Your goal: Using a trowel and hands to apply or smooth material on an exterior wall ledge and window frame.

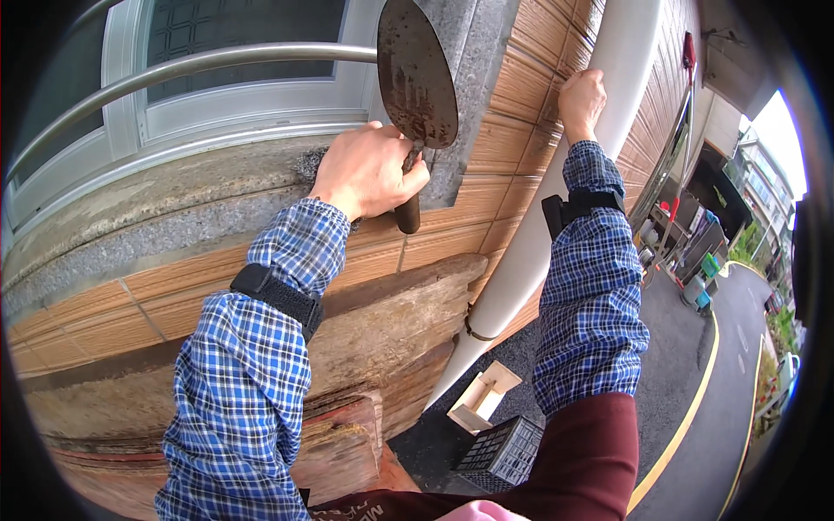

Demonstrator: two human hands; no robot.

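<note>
My left hand (369, 171) is closed round a trowel (419, 78) by the neck of its handle. The trowel's dark, stained blade points up, and its handle end shows below my fingers. Behind it are the grey stone window surround (476, 78) and a grey, wiry tuft (308, 165) beside my knuckles. My right hand (582, 102) is up by the brown tiled wall (512, 130), next to a white pipe (621, 61). Its fingers are curled in, and whatever they may hold is hidden. Blue checked sleeves with black straps cover both forearms.
A metal rail (252, 54) curves across the window at the left. Below the sill are stacked weathered boards (391, 334). A black crate (502, 453) and a small wooden box (486, 395) stand on the ground. Long-handled tools (682, 139) lean farther along the wall.
</note>
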